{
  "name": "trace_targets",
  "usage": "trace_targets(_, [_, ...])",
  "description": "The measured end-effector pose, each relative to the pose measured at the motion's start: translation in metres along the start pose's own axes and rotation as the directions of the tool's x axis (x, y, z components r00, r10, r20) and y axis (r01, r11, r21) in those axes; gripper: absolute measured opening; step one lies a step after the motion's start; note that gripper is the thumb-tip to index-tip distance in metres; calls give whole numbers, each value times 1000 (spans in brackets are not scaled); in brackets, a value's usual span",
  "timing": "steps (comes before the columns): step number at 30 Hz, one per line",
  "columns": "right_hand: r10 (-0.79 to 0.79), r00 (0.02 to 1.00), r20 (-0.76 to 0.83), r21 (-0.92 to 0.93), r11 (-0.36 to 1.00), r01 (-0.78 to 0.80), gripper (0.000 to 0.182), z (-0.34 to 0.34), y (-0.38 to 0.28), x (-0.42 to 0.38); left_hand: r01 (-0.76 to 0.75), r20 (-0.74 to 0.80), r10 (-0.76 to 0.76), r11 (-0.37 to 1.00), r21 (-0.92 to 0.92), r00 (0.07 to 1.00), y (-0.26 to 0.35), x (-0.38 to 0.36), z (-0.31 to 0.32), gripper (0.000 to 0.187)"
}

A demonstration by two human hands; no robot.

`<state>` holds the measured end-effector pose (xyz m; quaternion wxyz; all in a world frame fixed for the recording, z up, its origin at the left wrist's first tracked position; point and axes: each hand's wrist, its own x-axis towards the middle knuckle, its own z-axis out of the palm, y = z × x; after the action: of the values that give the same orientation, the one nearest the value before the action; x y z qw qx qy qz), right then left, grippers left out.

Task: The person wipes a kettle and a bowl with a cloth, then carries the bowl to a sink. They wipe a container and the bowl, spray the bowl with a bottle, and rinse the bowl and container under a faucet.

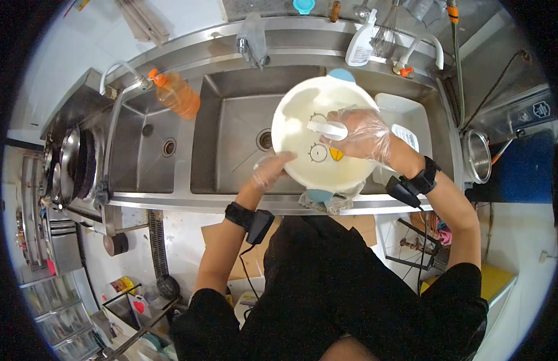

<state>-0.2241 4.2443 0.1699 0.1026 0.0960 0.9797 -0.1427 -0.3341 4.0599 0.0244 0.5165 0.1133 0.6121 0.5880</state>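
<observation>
A round cream basin (pixel 309 120) with blue tabs at its top and bottom rim sits over the sink's right side, a cartoon face on its bottom. My right hand (pixel 363 135), in a clear plastic glove, is over the inside of the basin, fingers wrapped round a white object (pixel 328 129), perhaps a spray nozzle or handle. A white labelled bottle body (pixel 405 137) shows just right of that hand. My left hand (pixel 274 169), also in a clear glove, is at the basin's lower left rim, fingers against it. A crumpled cloth (pixel 333 203) lies below the basin on the sink's front edge.
A steel sink (pixel 237 120) spans the view. An orange bottle (pixel 178 95) leans over its left part. A white tub (pixel 411 108) is in the right basin. Behind stand a white spray bottle (pixel 360 43), a whisk (pixel 386 35) and taps. A steel pot (pixel 476 156) hangs at right.
</observation>
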Motion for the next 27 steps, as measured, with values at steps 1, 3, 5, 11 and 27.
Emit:
trace_targets(1, [40,999,6,51,998,-41,53,-7,-7,-5,2,2,-2,1000,1,1000,-2,1,2,41])
trace_targets(3, [83,996,14,101,991,-84,57,-9,-11,-10,-172,-85,171,985,-8,982,-10,6,3,36])
trace_targets(5, [156,988,-9,239,959,-150,63,-3,-9,-11,-439,-61,459,875,205,887,-22,15,-5,37])
trace_targets(11, [161,987,-1,238,958,-156,65,14,-3,-20,-539,-196,637,749,384,745,-8,8,2,42])
trace_targets(27, [335,817,-469,312,929,-201,35,31,54,-21,-555,-313,652,755,349,690,25,-13,19,64])
